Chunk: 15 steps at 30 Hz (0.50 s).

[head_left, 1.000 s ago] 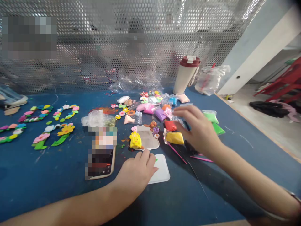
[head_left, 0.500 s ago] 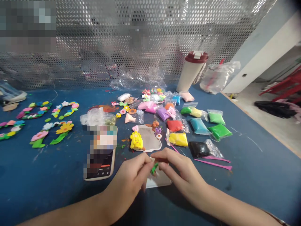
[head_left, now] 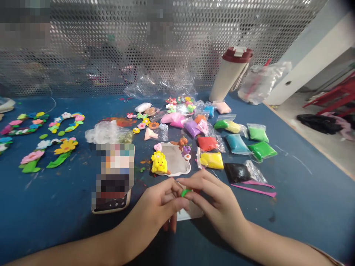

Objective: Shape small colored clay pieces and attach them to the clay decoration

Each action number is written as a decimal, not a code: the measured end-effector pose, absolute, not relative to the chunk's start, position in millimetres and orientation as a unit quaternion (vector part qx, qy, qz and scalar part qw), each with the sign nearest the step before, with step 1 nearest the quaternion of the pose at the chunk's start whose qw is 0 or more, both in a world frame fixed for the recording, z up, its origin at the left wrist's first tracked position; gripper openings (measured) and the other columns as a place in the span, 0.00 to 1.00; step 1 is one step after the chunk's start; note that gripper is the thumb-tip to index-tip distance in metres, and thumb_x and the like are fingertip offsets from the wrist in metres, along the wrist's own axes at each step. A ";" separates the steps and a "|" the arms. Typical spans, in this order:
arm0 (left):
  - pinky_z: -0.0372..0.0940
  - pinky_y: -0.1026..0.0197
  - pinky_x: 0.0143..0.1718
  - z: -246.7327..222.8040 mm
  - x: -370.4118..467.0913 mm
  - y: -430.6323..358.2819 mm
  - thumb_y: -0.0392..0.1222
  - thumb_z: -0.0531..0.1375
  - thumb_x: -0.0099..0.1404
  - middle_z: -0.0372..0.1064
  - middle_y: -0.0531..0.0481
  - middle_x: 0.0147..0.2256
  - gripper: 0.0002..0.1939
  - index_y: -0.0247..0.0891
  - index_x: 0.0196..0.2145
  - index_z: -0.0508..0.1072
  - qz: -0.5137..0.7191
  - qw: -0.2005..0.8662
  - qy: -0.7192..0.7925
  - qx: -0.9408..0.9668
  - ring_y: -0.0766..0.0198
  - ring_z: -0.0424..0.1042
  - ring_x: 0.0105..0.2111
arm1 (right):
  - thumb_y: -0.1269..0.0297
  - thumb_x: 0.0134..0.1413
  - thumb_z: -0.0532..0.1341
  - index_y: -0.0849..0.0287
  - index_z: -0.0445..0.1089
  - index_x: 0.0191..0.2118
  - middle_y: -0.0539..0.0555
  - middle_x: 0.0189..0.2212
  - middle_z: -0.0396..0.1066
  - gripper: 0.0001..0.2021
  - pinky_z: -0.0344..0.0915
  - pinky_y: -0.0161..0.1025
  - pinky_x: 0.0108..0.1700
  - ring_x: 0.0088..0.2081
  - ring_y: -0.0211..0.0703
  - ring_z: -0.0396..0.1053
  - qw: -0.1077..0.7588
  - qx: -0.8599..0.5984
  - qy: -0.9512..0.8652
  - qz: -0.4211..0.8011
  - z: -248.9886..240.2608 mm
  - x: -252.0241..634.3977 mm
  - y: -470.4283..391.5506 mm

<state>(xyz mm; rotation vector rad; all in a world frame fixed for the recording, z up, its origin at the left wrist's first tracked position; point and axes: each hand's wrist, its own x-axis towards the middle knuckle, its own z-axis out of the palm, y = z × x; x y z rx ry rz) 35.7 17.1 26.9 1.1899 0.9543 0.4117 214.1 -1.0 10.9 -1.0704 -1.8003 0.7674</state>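
Between the fingertips of both hands is a small piece of green modelling clay (head_left: 185, 193). My left hand (head_left: 162, 203) is closed, its thumb and fingers pinching the clay from the left. From the right, my right hand (head_left: 212, 195) presses the same piece between thumb and fingers. Below them lies a pale flat board (head_left: 191, 214), partly hidden by the hands. Just beyond stands a white-edged frame (head_left: 180, 173) lying flat, with a yellow clay figure (head_left: 159, 162) on its left side and a small orange pumpkin shape (head_left: 183, 142) at its upper right corner.
A phone (head_left: 127, 201) lies left of my hands. Bags of coloured clay, such as yellow (head_left: 213, 160) and black (head_left: 237, 172), spread to the right, near pink tools (head_left: 255, 190). Clay flower wreaths (head_left: 65, 147) lie at left; a tumbler (head_left: 229, 79) stands behind.
The green clay has turned and now lies more sideways between the fingertips. My left thumb has shifted against it. The camera view has moved slightly.
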 end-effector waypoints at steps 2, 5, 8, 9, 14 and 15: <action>0.54 0.70 0.19 27.5 36.2 18.4 0.45 0.57 0.66 0.61 0.60 0.17 0.09 0.37 0.33 0.68 0.188 0.709 0.428 0.528 0.72 0.61 0.17 | 0.71 0.63 0.55 0.56 0.72 0.48 0.53 0.33 0.69 0.12 0.71 0.33 0.33 0.33 0.37 0.71 0.434 -0.410 -0.761 0.254 10.7 216.1 -2.5; 0.56 0.70 0.19 32.3 36.7 18.8 0.45 0.56 0.67 0.62 0.60 0.17 0.10 0.37 0.31 0.68 0.183 0.737 0.402 0.512 0.72 0.62 0.17 | 0.72 0.63 0.54 0.58 0.69 0.48 0.55 0.34 0.69 0.11 0.70 0.34 0.32 0.33 0.39 0.71 0.410 -0.381 -0.812 0.165 9.1 221.5 -4.6; 0.57 0.70 0.20 38.2 36.8 18.8 0.46 0.55 0.68 0.63 0.59 0.17 0.12 0.37 0.31 0.68 0.180 0.773 0.377 0.477 0.71 0.63 0.17 | 0.71 0.64 0.53 0.57 0.66 0.47 0.55 0.34 0.70 0.09 0.69 0.35 0.32 0.32 0.40 0.70 0.383 -0.379 -0.833 0.123 6.2 225.2 -5.1; 0.57 0.70 0.20 39.4 36.7 18.9 0.47 0.54 0.68 0.63 0.58 0.17 0.12 0.37 0.31 0.68 0.182 0.782 0.375 0.464 0.71 0.63 0.17 | 0.70 0.65 0.52 0.57 0.65 0.45 0.54 0.32 0.70 0.08 0.69 0.35 0.31 0.31 0.39 0.70 0.384 -0.382 -0.832 0.123 5.4 225.2 -4.9; 0.57 0.71 0.21 36.1 36.4 19.7 0.49 0.52 0.70 0.63 0.57 0.18 0.16 0.36 0.29 0.66 0.190 0.794 0.391 0.425 0.72 0.63 0.18 | 0.69 0.65 0.51 0.56 0.61 0.35 0.49 0.27 0.67 0.06 0.64 0.31 0.27 0.27 0.35 0.66 0.389 -0.415 -0.798 0.198 5.8 219.7 -2.6; 0.56 0.72 0.21 34.2 36.4 19.9 0.51 0.52 0.70 0.63 0.57 0.17 0.17 0.36 0.28 0.66 0.187 0.792 0.393 0.428 0.72 0.63 0.18 | 0.70 0.65 0.52 0.55 0.61 0.35 0.49 0.27 0.66 0.06 0.64 0.30 0.27 0.27 0.35 0.66 0.386 -0.415 -0.793 0.225 6.6 218.9 -2.3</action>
